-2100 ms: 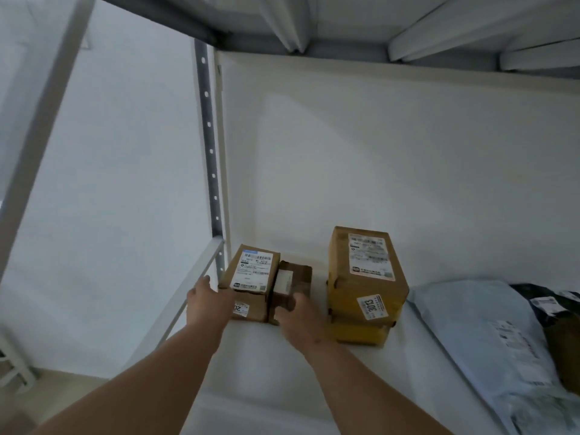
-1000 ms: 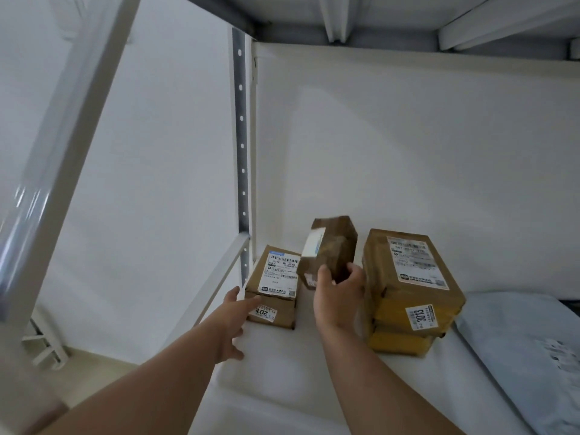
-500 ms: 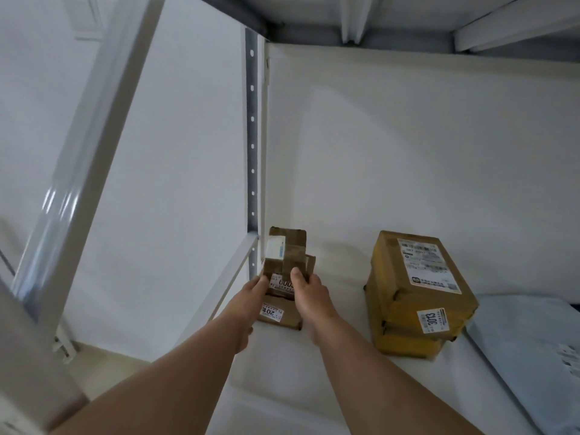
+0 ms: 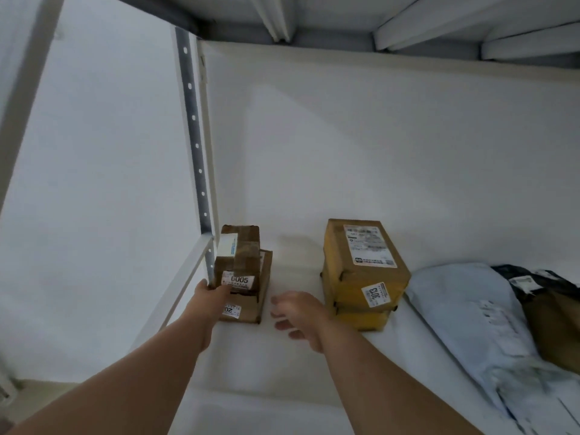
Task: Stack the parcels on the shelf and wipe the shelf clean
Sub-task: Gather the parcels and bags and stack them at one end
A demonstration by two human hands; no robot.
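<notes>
Cardboard small parcel (image 4: 240, 257) now stacked | right hand (image 4: 299, 315) withdrawn (fingers loose)

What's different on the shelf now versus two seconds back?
The small dark box, which lay beside the labelled box, was lifted by the right hand and now sits on top of it. The right hand has let go and drawn back, open. The left hand has moved up to touch the stack's front left corner. The yellow stack and grey mailer stayed put.
</notes>
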